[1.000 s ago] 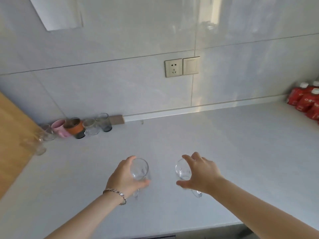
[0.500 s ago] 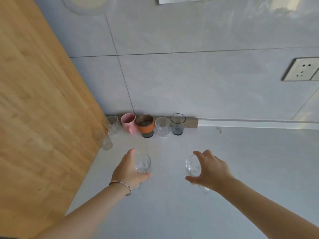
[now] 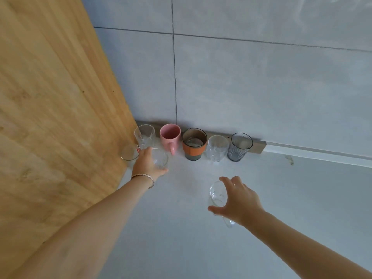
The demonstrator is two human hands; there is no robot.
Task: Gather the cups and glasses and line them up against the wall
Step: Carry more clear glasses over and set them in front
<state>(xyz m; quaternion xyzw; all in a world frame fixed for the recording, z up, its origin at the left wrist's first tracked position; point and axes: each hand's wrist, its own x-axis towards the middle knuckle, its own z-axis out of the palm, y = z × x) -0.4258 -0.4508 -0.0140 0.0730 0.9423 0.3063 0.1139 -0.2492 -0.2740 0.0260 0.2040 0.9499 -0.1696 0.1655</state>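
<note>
Hard to read: the left-hand glass (image 3: pixel 160 159) is clear. Its near side is sitting behind the fingers of the left hand (image 3: pixel 147 164), so only the rim and far wall are showing. Cannot tell whether its base is touching the countertop (image 3: pixel 181 238).

The right-hand glass (image 3: pixel 218 195) is also clear, and its lower body is disappearing behind the palm of the right hand (image 3: pixel 240 201). A clear piece is sticking out below that wrist; foot or handle, cannot tell.

Hands:
- The left hand is gripping its glass from the near side, thumb under, fingers over the rim side. A bracelet (image 3: pixel 143 177) is sitting on the wrist.
- The right hand is curling round its glass, thumb low, fingers arching over the top. The glass is tilting with its mouth away from the palm.

Position of the task items:
- The left-hand glass is sitting just in front of the row at the wall (image 3: pixel 261 87), between the left hand and the pink mug (image 3: pixel 170 135).
- The right-hand glass is hanging well short of the row, nearer the person.

Row beyond the hands, from the left hand's side outward:
- a clear tumbler (image 3: pixel 145 134)
- the pink mug, handle facing the person
- an orange-banded cup (image 3: pixel 194 144)
- a clear glass mug (image 3: pixel 217 148)
- a smoky ribbed tumbler (image 3: pixel 240 147)

A red-marked glass (image 3: pixel 129 152) is standing just beside the left hand's fingertips, against the wooden panel (image 3: pixel 50 117). The panel is filling the view outside the left arm.
</note>
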